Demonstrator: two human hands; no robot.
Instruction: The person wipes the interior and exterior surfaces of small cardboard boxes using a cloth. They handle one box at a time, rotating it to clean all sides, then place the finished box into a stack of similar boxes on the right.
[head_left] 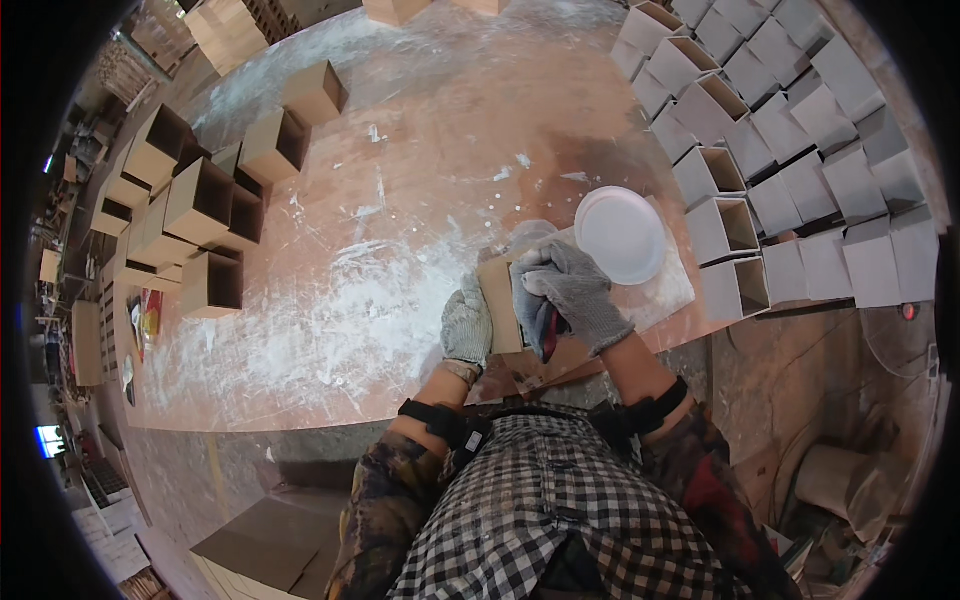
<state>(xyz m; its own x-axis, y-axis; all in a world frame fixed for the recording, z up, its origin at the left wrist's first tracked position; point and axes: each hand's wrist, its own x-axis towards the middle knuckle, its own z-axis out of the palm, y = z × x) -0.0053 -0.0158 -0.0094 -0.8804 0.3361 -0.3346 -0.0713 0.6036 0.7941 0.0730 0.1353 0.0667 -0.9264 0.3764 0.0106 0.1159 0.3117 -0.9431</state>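
Observation:
In front of my body, low over the front of the table, I hold a tan open-ended box. My left hand, in a grey knit glove dusted white, grips its left side. My right hand, gloved too, is closed around a bunched dark grey-blue cloth with a bit of red on it. The cloth lies against the box's right side and hides part of it. Just beyond my right hand is a round white tub or dish, resting on a pale sheet.
Tan boxes stand grouped at the left of the table, which is smeared with white. Rows of pale grey-white boxes are stacked along the right. Small tools lie at the left edge. A cardboard carton sits below the front edge.

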